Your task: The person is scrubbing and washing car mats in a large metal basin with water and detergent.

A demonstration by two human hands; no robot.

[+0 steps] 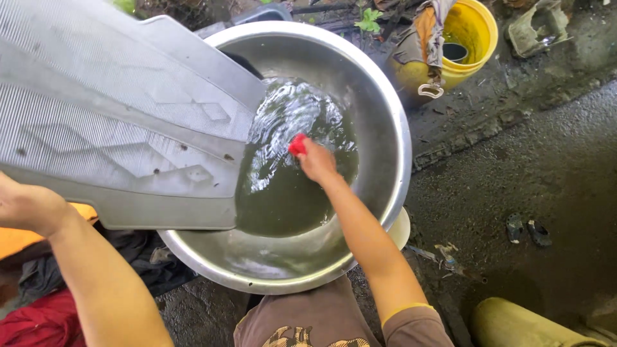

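A: Any packages, labels or signs to go by?

B: No readable ones. The nearest thing to a container is the yellow bucket (472, 38) at the top of the frame, right of centre, round, with a rag (429, 35) draped over its left rim.

A: And the hands?

B: The left hand (27, 207), at the left edge, grasps the near corner of a large grey plastic panel (122, 115). The right hand (316, 160), near the middle of the frame, is clenched round a small red thing (297, 145) and dips into murky water (289, 173).

A: How does the panel lie?

B: Its long axis runs from the upper left of the frame down toward the centre. The ribbed face is turned up, and its lower right end hangs over the rim of a big steel basin (379, 122), covering the basin's left side.

A: The basin itself?

B: Round, at the centre of the frame, water pooled in its bottom. The lower rim sits just above the person's brown shirt (302, 321).

A: Room to move?

B: Open wet pavement (553, 173) fills the right of the frame. The left is crowded: dark and red cloth (45, 318) lies under the panel at lower left, and an olive cylinder (520, 324) sits at lower right.
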